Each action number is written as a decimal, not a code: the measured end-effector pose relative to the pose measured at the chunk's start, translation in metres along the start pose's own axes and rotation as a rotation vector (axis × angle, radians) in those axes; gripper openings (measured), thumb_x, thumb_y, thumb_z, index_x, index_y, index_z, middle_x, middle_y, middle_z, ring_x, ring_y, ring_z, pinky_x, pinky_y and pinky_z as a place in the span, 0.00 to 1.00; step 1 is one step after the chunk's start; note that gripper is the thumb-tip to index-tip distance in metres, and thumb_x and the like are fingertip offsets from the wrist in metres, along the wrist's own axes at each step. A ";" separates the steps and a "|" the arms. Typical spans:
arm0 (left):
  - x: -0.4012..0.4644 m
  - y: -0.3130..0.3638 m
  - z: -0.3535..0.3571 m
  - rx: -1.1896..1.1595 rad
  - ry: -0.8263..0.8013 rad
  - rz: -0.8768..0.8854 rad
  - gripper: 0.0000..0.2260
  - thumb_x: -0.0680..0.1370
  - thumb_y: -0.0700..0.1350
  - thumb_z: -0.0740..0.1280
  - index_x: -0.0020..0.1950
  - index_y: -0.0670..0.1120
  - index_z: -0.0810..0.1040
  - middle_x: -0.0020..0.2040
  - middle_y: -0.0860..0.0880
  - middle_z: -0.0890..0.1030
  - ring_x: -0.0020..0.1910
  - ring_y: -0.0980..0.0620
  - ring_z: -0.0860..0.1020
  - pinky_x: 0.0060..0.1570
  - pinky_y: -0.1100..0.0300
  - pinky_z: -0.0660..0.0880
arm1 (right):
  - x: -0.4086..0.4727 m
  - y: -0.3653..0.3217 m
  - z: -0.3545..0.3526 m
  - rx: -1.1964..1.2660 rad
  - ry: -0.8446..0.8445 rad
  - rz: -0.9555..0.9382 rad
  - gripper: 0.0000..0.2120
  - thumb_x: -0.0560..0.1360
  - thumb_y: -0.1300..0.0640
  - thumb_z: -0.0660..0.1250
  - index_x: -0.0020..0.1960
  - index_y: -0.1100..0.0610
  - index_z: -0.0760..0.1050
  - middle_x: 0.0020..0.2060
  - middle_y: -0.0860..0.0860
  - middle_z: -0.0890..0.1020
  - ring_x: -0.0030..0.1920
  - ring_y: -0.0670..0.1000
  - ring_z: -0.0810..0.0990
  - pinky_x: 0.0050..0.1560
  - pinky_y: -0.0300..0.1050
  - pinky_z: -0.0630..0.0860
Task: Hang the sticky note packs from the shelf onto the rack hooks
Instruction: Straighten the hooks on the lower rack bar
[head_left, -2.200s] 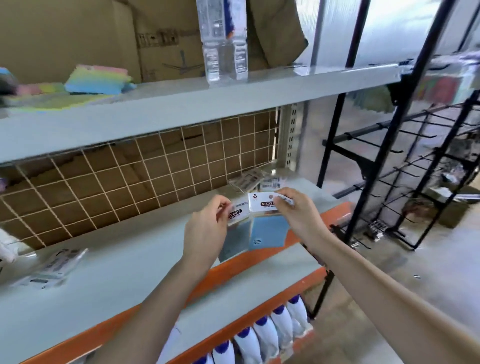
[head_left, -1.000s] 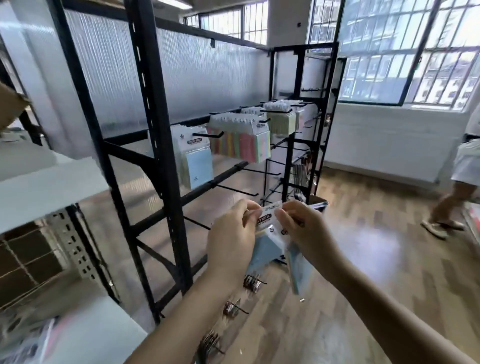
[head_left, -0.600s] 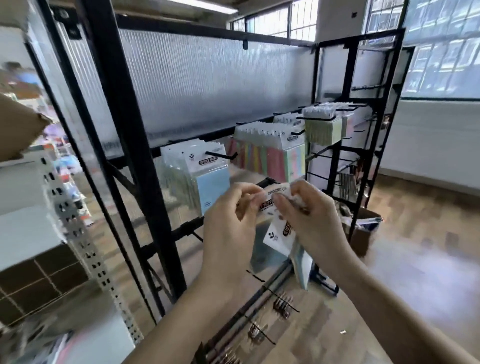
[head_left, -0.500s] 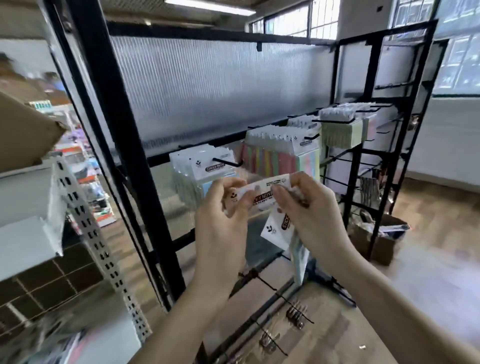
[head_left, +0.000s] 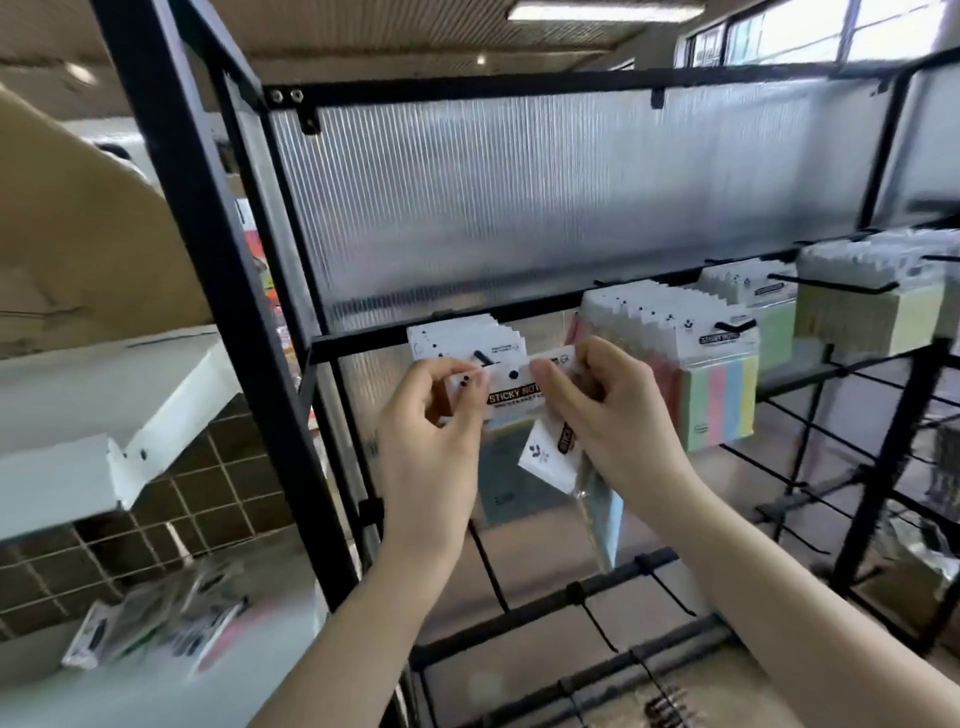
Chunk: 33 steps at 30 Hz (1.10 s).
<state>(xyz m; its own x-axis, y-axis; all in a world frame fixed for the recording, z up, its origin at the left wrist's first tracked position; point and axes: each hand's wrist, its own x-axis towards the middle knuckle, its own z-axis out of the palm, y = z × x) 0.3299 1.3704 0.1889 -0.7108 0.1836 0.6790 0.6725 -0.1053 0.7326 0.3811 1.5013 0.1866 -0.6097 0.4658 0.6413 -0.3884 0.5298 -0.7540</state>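
Note:
Both hands hold one sticky note pack (head_left: 511, 397) up against a black rack hook (head_left: 480, 358), its hang hole close to the hook's tip. My left hand (head_left: 434, 421) pinches the pack's left header corner. My right hand (head_left: 602, 415) pinches the right corner and also grips a second pack (head_left: 566, 467) that dangles below it. Behind them several white-headed packs (head_left: 462, 335) hang on the same hook. More packs (head_left: 156, 634) lie blurred on the white shelf (head_left: 130, 691) at lower left.
The black rack frame (head_left: 218, 291) stands between shelf and hooks. Pastel striped packs (head_left: 717, 395) and yellow-green packs (head_left: 867, 317) fill hooks to the right. Bare hooks (head_left: 597, 618) stick out on the lower bars. A cardboard box (head_left: 78, 223) sits on the upper shelf.
I turned from the shelf to the rack. Both hands lifted the packs and brought the front one up to the hook holding the white-headed packs.

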 end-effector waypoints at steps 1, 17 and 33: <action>0.001 -0.001 0.000 0.014 0.007 0.004 0.02 0.77 0.46 0.68 0.45 0.53 0.77 0.39 0.50 0.80 0.37 0.56 0.80 0.39 0.62 0.78 | 0.002 0.002 0.000 0.004 -0.016 0.000 0.20 0.76 0.55 0.68 0.32 0.54 0.60 0.21 0.40 0.68 0.22 0.40 0.65 0.26 0.29 0.60; 0.006 -0.035 0.014 0.425 0.223 0.053 0.14 0.77 0.43 0.69 0.60 0.43 0.71 0.53 0.50 0.74 0.54 0.55 0.72 0.51 0.79 0.64 | 0.029 0.042 0.016 -0.010 -0.094 0.148 0.16 0.73 0.50 0.72 0.50 0.55 0.66 0.38 0.47 0.74 0.29 0.35 0.77 0.21 0.31 0.69; 0.022 -0.064 0.018 0.369 0.337 -0.130 0.14 0.75 0.48 0.70 0.54 0.46 0.69 0.39 0.56 0.69 0.36 0.61 0.70 0.34 0.75 0.66 | 0.033 0.054 0.034 0.025 -0.144 0.307 0.17 0.77 0.45 0.65 0.47 0.58 0.66 0.31 0.53 0.81 0.17 0.48 0.75 0.16 0.36 0.64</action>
<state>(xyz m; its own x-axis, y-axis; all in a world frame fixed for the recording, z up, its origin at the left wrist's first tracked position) 0.2752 1.3988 0.1561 -0.7792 -0.1594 0.6061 0.5590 0.2605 0.7872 0.3169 1.5213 0.1622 -0.7916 0.4948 0.3585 -0.1871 0.3623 -0.9131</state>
